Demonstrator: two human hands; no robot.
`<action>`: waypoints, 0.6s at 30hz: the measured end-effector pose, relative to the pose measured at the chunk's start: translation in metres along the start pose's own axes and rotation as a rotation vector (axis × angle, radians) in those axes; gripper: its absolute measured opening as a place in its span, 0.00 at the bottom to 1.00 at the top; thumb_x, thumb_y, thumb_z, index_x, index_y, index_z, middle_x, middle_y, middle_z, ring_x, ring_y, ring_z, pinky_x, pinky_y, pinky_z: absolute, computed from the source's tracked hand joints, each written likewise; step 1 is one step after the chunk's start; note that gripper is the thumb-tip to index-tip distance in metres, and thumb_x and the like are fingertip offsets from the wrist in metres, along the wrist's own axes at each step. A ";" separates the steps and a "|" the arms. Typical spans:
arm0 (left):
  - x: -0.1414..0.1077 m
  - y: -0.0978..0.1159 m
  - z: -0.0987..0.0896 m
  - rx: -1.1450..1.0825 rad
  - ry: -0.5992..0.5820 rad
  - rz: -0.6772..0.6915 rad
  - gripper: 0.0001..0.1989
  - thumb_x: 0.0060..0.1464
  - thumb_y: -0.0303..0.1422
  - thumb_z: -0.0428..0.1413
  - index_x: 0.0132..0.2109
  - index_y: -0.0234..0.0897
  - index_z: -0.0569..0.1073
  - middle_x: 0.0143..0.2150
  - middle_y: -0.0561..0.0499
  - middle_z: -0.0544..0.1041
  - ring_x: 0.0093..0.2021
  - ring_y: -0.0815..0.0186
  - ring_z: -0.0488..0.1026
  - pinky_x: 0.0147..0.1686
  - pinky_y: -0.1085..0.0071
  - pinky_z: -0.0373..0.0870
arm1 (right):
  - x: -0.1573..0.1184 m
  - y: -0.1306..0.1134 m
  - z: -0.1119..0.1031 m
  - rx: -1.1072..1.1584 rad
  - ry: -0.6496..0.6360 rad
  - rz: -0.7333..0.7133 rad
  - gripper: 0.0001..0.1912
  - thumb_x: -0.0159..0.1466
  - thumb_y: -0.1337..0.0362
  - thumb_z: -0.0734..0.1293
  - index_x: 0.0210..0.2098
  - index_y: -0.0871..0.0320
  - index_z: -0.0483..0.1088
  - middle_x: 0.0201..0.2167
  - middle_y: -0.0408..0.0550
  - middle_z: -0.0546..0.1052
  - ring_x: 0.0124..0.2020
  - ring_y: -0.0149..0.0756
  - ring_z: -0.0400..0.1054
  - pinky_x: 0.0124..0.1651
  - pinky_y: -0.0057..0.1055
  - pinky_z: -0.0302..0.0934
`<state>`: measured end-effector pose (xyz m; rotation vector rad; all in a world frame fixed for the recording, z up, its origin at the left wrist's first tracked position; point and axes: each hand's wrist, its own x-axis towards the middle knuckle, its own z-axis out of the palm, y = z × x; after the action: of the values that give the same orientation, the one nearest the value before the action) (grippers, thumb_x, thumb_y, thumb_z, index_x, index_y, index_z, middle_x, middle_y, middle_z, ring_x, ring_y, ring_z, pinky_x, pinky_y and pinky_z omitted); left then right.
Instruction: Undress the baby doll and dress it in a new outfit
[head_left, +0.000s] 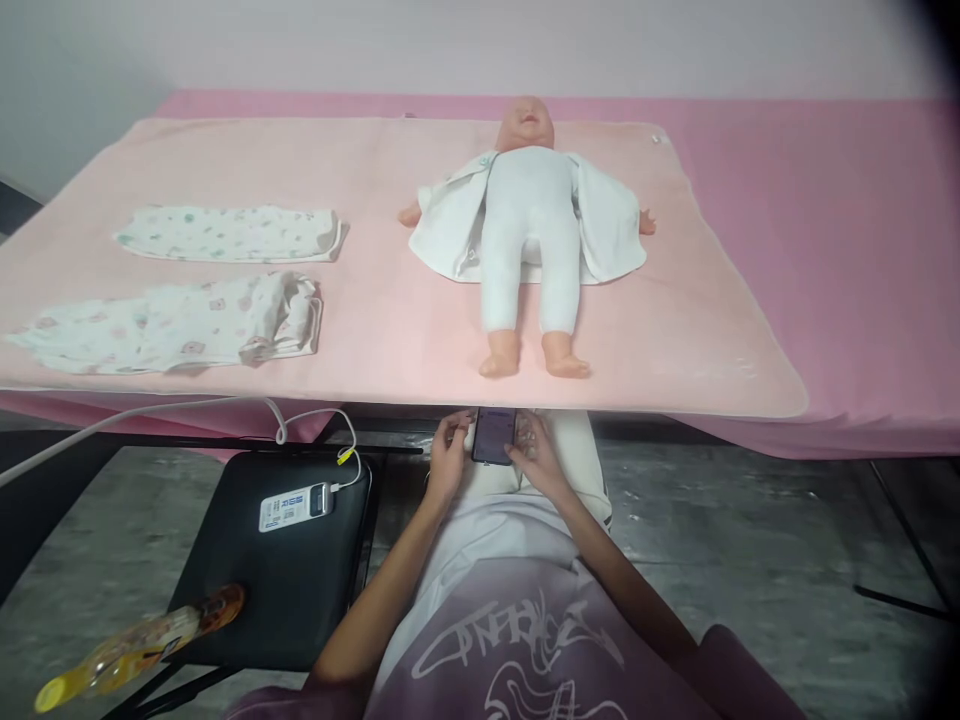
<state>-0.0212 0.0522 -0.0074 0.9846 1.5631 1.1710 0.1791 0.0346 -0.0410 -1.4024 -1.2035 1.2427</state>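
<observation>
A dark smartphone (494, 436) lies upright in view over my lap, just below the table's front edge. My left hand (450, 452) has its fingers curled at the phone's left edge. On the other side my right hand (536, 458) grips the right edge, its thumb over the lower corner of the screen. Beyond them a baby doll (530, 210) rests on its back, in white leggings and bodysuit with an open white jacket (611, 225) spread under it. Its feet point toward me.
A pink padded mat (375, 330) covers the table. Folded printed baby clothes (232, 233) and a second, rumpled printed garment (172, 320) lie at left. On a black stool (262, 590) sit a white power bank (296, 507) with a cable and a yellow-capped bottle (135, 650).
</observation>
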 end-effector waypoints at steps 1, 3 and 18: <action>0.004 -0.003 0.001 -0.043 -0.039 -0.051 0.22 0.62 0.53 0.64 0.49 0.38 0.84 0.57 0.39 0.86 0.58 0.51 0.82 0.62 0.58 0.75 | 0.000 -0.001 0.000 0.004 0.003 0.005 0.37 0.63 0.55 0.75 0.70 0.50 0.69 0.67 0.58 0.69 0.53 0.45 0.72 0.54 0.43 0.78; 0.010 -0.006 0.002 -0.100 -0.090 -0.117 0.20 0.60 0.50 0.64 0.47 0.38 0.85 0.58 0.38 0.87 0.61 0.49 0.82 0.62 0.57 0.77 | 0.001 -0.002 0.002 0.006 0.006 0.013 0.36 0.64 0.53 0.76 0.70 0.50 0.68 0.66 0.57 0.70 0.54 0.46 0.72 0.53 0.43 0.78; 0.008 -0.013 0.008 -0.175 -0.030 -0.190 0.24 0.49 0.47 0.77 0.48 0.37 0.88 0.48 0.44 0.88 0.48 0.58 0.81 0.51 0.65 0.75 | 0.001 -0.002 -0.002 0.095 -0.001 0.020 0.29 0.69 0.53 0.71 0.68 0.50 0.70 0.64 0.57 0.71 0.54 0.47 0.71 0.60 0.46 0.73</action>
<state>-0.0159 0.0586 -0.0222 0.7195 1.4680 1.1320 0.1805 0.0358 -0.0388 -1.3473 -1.1190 1.2976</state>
